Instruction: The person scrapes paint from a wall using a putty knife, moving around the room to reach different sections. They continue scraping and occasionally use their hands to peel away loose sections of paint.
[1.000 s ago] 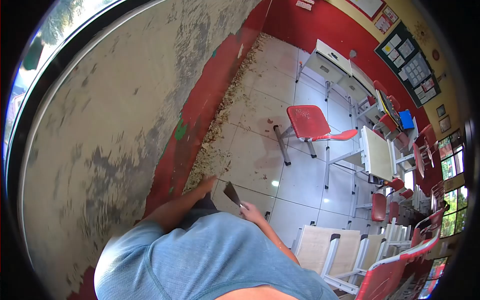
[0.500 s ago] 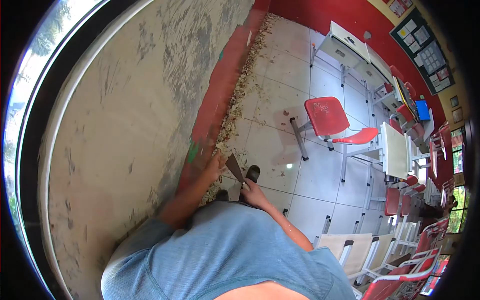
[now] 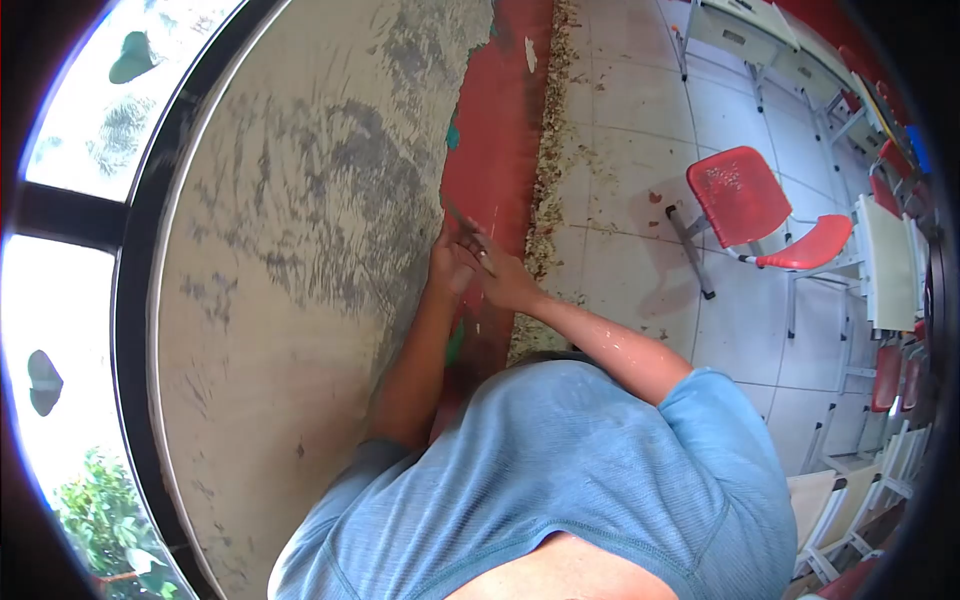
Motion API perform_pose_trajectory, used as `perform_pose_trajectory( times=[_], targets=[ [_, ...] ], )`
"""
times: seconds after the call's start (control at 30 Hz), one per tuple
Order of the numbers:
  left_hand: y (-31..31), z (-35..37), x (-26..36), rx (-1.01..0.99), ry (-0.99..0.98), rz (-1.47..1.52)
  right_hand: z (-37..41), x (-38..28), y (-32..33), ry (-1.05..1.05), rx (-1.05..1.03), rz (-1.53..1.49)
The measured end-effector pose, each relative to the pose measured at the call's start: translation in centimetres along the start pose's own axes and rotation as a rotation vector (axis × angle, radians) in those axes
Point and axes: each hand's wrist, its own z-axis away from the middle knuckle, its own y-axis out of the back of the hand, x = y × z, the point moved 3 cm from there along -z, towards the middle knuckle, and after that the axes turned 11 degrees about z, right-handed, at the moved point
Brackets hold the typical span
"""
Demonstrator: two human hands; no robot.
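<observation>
My right hand (image 3: 508, 284) is wrapped around the light handle of a putty knife (image 3: 486, 259). The dark blade points up along the wall, seen nearly edge-on, and meets the border of the red paint (image 3: 492, 150) and the bare, scraped surface. Close against it on the left, my left hand (image 3: 452, 264) has its fingers on the blade, partly overlapping my right hand's fingers. Small green patches show at the paint's edge.
Paint flakes (image 3: 545, 190) lie along the wall's foot on the tiled floor (image 3: 640, 290). A red chair (image 3: 742, 197) stands to the right, with white desks (image 3: 745, 35) beyond. At the left is a window with a dark frame (image 3: 125, 300).
My right hand has brought the putty knife up from near my feet to the wall. My left hand has joined it at the blade. The view has shifted toward the wall and window.
</observation>
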Motion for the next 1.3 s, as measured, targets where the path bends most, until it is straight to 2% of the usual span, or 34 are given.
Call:
perform_pose_trajectory(
  times=[0.07, 0.17, 0.27, 0.37, 0.47, 0.67, 0.8, 0.87, 1.0, 1.07, 1.17, 1.2, 1.3],
  targets=[
    [-0.3, -1.3, 0.4, 0.061, -0.064, 0.086, -1.5, 0.0, -1.1, 0.047, -0.016, -0.035],
    [4.3, -2.6, 1.8, -0.044, -0.025, 0.233, -1.2, 1.8, -3.9, -0.009, -0.006, -0.064],
    [4.1, -2.5, 1.8, -0.094, 0.018, 0.310, -1.6, 1.0, -3.6, -0.080, -0.104, -0.006],
    [4.0, -3.9, 2.1, -0.087, -0.022, 0.281, -3.0, 2.3, -4.4, -0.135, -0.127, -0.006],
    [3.0, -2.8, 0.7, -0.110, -0.034, 0.381, -2.7, 1.8, -2.6, -0.122, -0.179, -0.023],
    [3.0, -4.5, 0.9, -0.048, -0.105, 0.293, -3.9, 4.1, -2.8, -0.097, -0.228, -0.065],
    [1.6, -3.9, 0.6, -0.006, -0.115, 0.392, -4.4, 3.2, -1.9, -0.184, -0.306, -0.042],
    [1.4, -4.5, 1.3, 0.004, -0.102, 0.389, -5.6, 4.0, -2.2, -0.141, -0.342, -0.022],
    [1.6, -3.9, 0.3, 0.025, -0.093, 0.419, -5.0, 4.0, -1.6, -0.207, -0.340, 0.028],
    [0.6, -2.7, 0.3, -0.015, -0.096, 0.448, -4.8, 3.1, -1.7, -0.145, -0.314, -0.023],
    [0.4, -4.5, 1.2, 0.070, -0.154, 0.299, -5.1, 3.7, -1.6, -0.164, -0.349, -0.017],
    [0.2, -4.8, 0.9, 0.105, -0.140, 0.369, -5.6, 4.1, -1.5, -0.181, -0.362, 0.000],
    [-0.2, -3.8, 0.6, 0.015, -0.112, 0.354, -4.8, 2.4, -0.6, -0.174, -0.268, -0.006]
  ],
)
